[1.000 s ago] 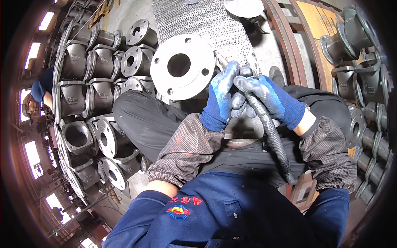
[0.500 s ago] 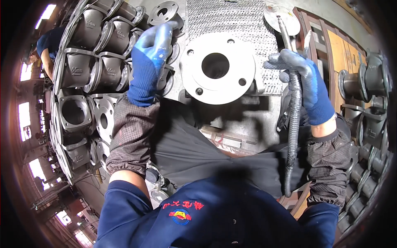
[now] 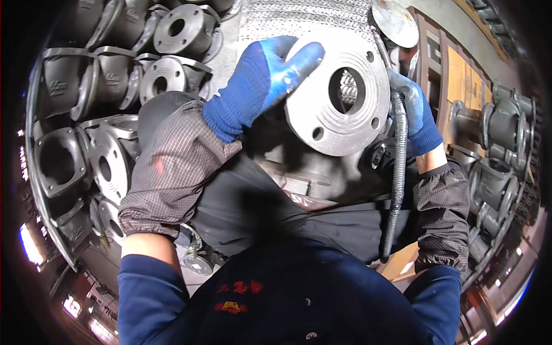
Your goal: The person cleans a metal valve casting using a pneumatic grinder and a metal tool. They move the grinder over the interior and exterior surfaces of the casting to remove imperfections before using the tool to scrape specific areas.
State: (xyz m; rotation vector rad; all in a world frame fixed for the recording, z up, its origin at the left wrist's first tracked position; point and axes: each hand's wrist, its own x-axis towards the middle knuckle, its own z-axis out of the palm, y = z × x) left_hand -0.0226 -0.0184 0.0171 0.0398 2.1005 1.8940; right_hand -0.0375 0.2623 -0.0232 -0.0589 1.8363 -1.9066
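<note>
A round grey metal pipe flange (image 3: 305,109) with a large centre bore and several bolt holes stands tilted before me, its ringed face turned to the right. My left hand (image 3: 276,72), in a blue coated glove, grips its upper left rim, thumb across the face. The metal mesh mat shows through the bore. To the right, my gloved right hand (image 3: 411,103) is closed around a slim hand tool (image 3: 379,43) with a ribbed grey hose (image 3: 398,178) hanging down from it. The flange's rear side and my left fingertips are hidden.
Behind the flange lies the mesh mat (image 3: 305,14), with a pale round disc (image 3: 397,23) beside it. Dark flanged castings (image 3: 57,86) are stacked on the left, and more castings (image 3: 500,123) stand on the right. A brown rack (image 3: 434,75) with cardboard is at the far right.
My left hand has moved right and taken hold of the flange, which now stands tilted and further right. My right hand has closed on the tool. The view has shifted.
</note>
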